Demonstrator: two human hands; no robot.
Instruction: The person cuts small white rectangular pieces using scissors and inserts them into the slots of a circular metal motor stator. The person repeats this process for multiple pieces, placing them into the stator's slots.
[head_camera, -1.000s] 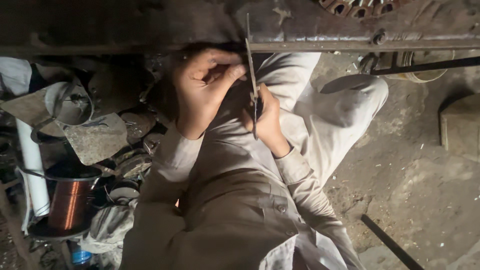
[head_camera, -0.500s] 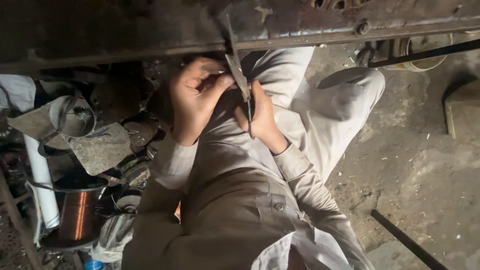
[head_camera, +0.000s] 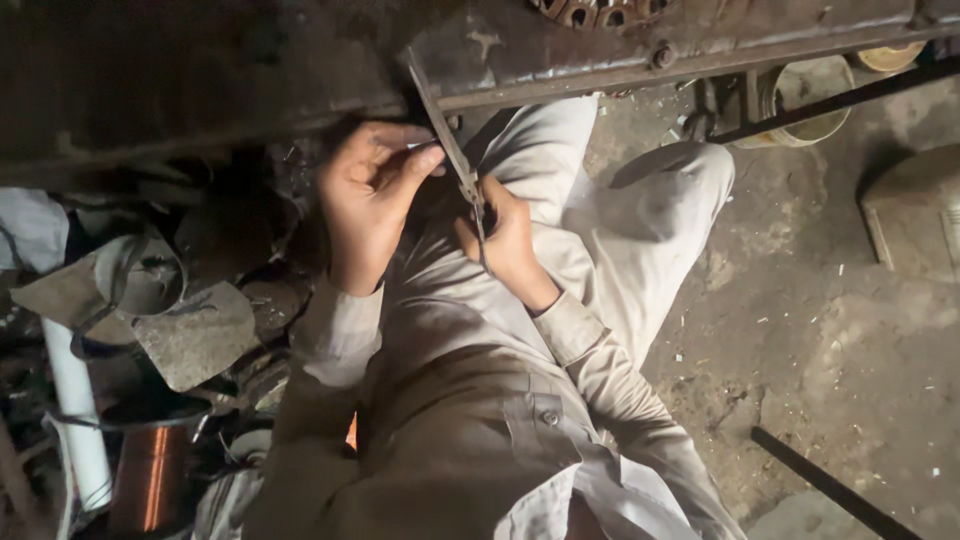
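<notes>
Scissors (head_camera: 455, 150) in both hands, spool (head_camera: 150, 475) nearby

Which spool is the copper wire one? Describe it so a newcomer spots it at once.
Start at the person's left hand and drop to the clutter pile at the frame's lower left. Beside the upright white pipe stands the copper wire spool. It alone shines orange-brown among dull grey scraps.

Dim light; dusty concrete floor (head_camera: 820, 330); rusty metal bench (head_camera: 600, 50).
</notes>
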